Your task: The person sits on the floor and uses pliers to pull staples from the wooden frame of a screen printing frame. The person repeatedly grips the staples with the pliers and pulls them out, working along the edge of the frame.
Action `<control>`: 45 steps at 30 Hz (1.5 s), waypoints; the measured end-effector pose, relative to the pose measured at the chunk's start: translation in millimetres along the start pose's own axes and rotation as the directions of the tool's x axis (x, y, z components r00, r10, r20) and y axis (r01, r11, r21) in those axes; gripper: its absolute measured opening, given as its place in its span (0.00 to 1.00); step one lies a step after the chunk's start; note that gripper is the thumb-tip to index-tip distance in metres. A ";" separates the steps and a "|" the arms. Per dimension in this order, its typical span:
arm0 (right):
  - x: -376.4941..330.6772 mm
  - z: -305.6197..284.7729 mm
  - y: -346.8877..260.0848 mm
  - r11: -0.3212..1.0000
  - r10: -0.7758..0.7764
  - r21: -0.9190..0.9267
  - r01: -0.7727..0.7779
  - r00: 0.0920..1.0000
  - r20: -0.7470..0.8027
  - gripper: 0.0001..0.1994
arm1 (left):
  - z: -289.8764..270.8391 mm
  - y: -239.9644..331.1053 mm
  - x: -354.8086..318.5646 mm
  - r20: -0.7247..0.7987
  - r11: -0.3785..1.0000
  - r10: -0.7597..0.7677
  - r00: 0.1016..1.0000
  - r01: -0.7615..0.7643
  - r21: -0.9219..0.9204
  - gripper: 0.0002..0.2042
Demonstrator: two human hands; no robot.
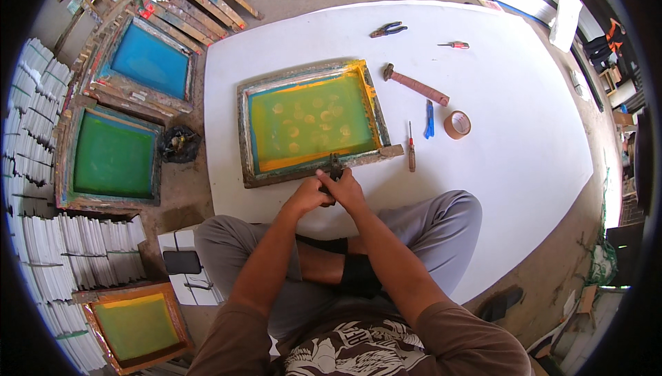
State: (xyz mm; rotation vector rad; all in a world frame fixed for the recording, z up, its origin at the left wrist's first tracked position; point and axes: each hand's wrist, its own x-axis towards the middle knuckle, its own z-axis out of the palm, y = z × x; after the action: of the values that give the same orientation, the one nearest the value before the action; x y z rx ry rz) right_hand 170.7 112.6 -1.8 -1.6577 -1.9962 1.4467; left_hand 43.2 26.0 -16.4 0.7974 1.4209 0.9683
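Observation:
A wooden screen-printing frame (252, 134) with yellow-green mesh and orange tape lies on a white sheet (524, 141) in front of me. Both hands meet at the frame's near rail. My left hand (308, 195) and my right hand (345, 190) are clasped together around a dark pair of pliers (334, 167), whose jaws bite on the wooden rail. The tool's handles are hidden inside my fingers.
To the right of the frame lie a hammer (416, 85), a blue cutter (429, 119), a red-handled screwdriver (411, 148) and a tape roll (457, 124). Pliers (387, 29) and a small screwdriver (455, 45) lie farther off. More frames (114, 155) and white stacks (34, 121) stand left.

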 end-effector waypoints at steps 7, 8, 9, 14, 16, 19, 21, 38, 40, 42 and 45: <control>7.0 -0.1 2.7 0.999 0.034 0.001 -0.034 0.999 0.021 0.39 | -32.1 18.6 -14.5 -0.296 0.843 0.077 0.952 0.096 0.529 0.23; 5.4 -0.1 3.2 1.000 0.007 -0.014 -0.007 1.000 -0.025 0.37 | -34.2 29.2 -15.4 -0.389 0.801 0.084 0.917 0.170 0.573 0.24; 2.2 -0.6 4.3 0.999 -0.021 -0.030 0.018 0.997 -0.071 0.35 | -35.3 37.3 -16.6 -0.477 0.756 0.098 0.873 0.247 0.607 0.26; -8.4 4.7 -3.7 0.982 0.017 -0.185 -0.047 0.986 -0.165 0.28 | -29.2 37.0 -15.2 -0.432 0.456 0.359 0.828 0.248 0.855 0.31; -10.0 14.2 -3.2 0.968 -0.003 -0.245 -0.051 0.977 -0.214 0.26 | -28.2 28.2 -9.8 -0.421 0.423 0.331 0.844 0.266 0.866 0.30; -7.9 13.7 -3.5 0.979 0.007 -0.201 -0.046 0.981 -0.192 0.22 | -28.4 22.4 -4.2 -0.407 0.398 0.266 0.874 0.285 0.872 0.28; -7.2 1.5 -11.7 0.973 0.072 -0.212 -0.090 0.993 -0.090 0.22 | -28.5 23.3 -1.2 -0.418 0.394 0.227 0.880 0.309 0.866 0.27; -40.7 3.9 40.9 0.989 -0.094 0.135 0.062 0.965 0.243 0.20 | -49.7 10.7 0.9 -0.412 0.733 0.324 0.852 0.049 0.678 0.16; -38.5 8.0 48.5 0.987 -0.154 0.087 0.134 0.941 0.300 0.19 | -48.9 7.2 6.0 -0.396 0.723 0.437 0.807 -0.053 0.689 0.13; -34.5 13.3 54.6 0.982 -0.184 0.095 0.161 0.921 0.343 0.18 | -32.4 21.2 16.1 -0.355 0.613 0.548 0.757 -0.075 0.786 0.10; -35.4 20.2 56.9 0.981 -0.169 0.154 0.117 0.906 0.389 0.17 | -9.4 34.2 32.9 -0.241 0.496 0.676 0.696 -0.189 0.848 0.06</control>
State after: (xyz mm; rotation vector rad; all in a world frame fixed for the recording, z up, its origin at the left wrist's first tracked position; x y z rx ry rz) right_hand 208.1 67.1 -39.5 -1.2052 -2.1121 1.9349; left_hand 28.8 69.0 0.2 1.7404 2.2888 1.0107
